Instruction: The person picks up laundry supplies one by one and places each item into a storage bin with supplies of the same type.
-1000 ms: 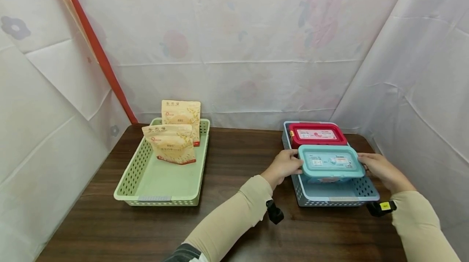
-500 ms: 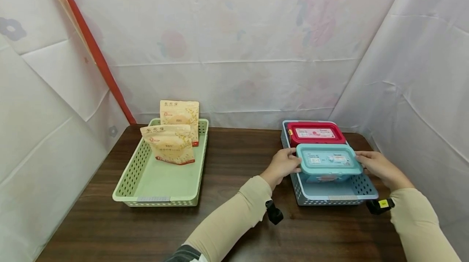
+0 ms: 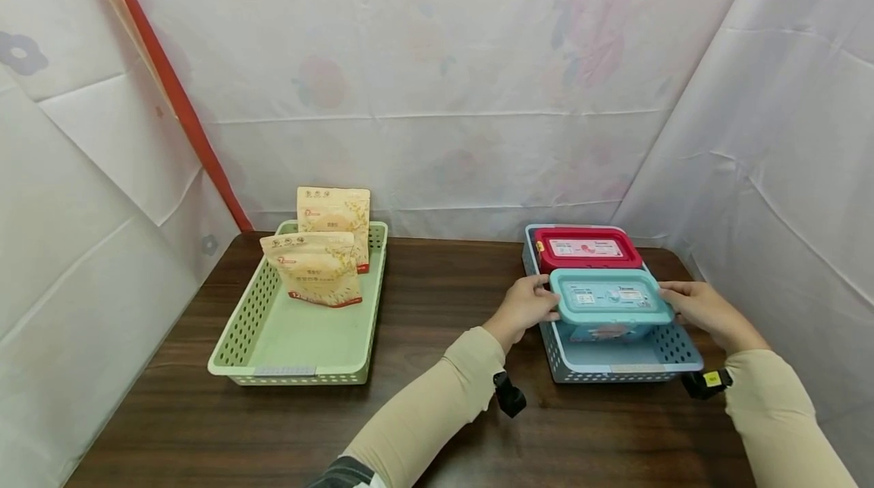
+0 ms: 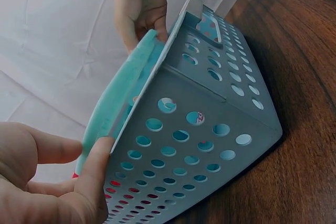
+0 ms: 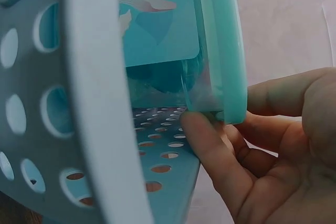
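Note:
A teal lidded plastic box point(image 3: 610, 297) sits inside the blue-grey basket point(image 3: 635, 374), its lid above the rim. My left hand point(image 3: 524, 308) pinches the box's left end. At the other end, my right hand point(image 3: 706, 312) holds the lid's edge between thumb and fingers. In the right wrist view, the thumb of my right hand point(image 5: 262, 150) is under the lid point(image 5: 231, 51), beside the clear side wall. Directly behind the teal box is a red lidded box point(image 3: 587, 248) in the same basket. Whether the teal box touches the basket floor is hidden.
On the left of the dark wooden table point(image 3: 444, 283) stands a green basket point(image 3: 300, 344). It holds a front cream pouch point(image 3: 317, 269) and a rear cream pouch point(image 3: 341, 211), both upright. White patterned sheeting point(image 3: 437, 93) hangs behind and at both sides.
The teal box has settled slightly lower and farther back, its front face showing more. Both hands have stayed on it. The whole view has shifted a little to the left.

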`<state>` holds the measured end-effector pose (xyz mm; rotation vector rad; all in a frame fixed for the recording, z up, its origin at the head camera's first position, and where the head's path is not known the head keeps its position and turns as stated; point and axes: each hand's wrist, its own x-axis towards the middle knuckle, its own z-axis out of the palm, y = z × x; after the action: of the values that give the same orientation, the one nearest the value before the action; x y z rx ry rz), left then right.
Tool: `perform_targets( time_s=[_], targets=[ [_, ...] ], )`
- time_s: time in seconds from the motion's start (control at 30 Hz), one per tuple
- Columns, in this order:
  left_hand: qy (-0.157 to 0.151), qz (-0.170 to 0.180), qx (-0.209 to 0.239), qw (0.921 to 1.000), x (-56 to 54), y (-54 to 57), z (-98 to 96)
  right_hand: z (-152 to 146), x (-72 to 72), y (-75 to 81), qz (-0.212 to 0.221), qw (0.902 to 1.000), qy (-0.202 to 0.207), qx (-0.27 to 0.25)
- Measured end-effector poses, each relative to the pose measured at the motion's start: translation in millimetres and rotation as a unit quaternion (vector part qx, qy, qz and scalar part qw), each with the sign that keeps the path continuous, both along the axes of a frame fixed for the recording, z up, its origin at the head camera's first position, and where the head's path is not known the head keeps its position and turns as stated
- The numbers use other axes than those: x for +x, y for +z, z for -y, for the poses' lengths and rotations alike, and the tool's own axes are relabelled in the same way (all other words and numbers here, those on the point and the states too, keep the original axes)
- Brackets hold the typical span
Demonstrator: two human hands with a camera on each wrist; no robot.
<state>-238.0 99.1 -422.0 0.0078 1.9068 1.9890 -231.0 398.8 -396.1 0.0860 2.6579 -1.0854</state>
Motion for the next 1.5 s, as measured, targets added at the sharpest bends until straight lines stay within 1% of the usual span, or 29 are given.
perform_targets(
  time_s=[0.3, 0.47, 0.77, 0.93, 1.07, 1.27, 1.43, 1.5],
  targets=[
    [-0.012, -0.001, 0.016, 0.9998, -0.5, -1.3, 3.4, 0, 1.4, 0.9, 0.005, 1.0, -0.001, 0.004],
    [-0.033, 0.001, 0.032, 0.9989, -4.2, -1.8, 9.8, 1, 2.3, 2.7, 0.005, 1.0, 0.004, 0.0],
    [-0.072, 0.006, 0.032, 0.9969, -9.1, 0.8, 22.9, 0, 5.7, 6.0, 0.012, 0.9995, 0.028, -0.008],
    [-0.091, 0.013, 0.041, 0.9949, -11.3, 2.1, 26.7, -1, 6.1, 6.8, 0.009, 0.9989, 0.042, -0.015],
    [-0.099, 0.017, 0.046, 0.9939, -11.7, 2.7, 28.5, -1, 6.8, 8.0, 0.007, 0.9985, 0.052, -0.013],
    [-0.101, 0.019, 0.048, 0.9936, -11.6, 2.5, 29.9, 1, 9.6, 12.0, 0.01, 0.9982, 0.057, -0.014],
    [-0.106, 0.016, 0.048, 0.9931, -12.6, 1.7, 30.7, 4, 11.1, 16.3, 0.019, 0.9985, 0.051, 0.007],
    [-0.11, 0.014, 0.048, 0.9927, -12.8, 2.6, 31.6, 5, 11.0, 17.0, 0.016, 0.9985, 0.051, 0.015]
  ],
)
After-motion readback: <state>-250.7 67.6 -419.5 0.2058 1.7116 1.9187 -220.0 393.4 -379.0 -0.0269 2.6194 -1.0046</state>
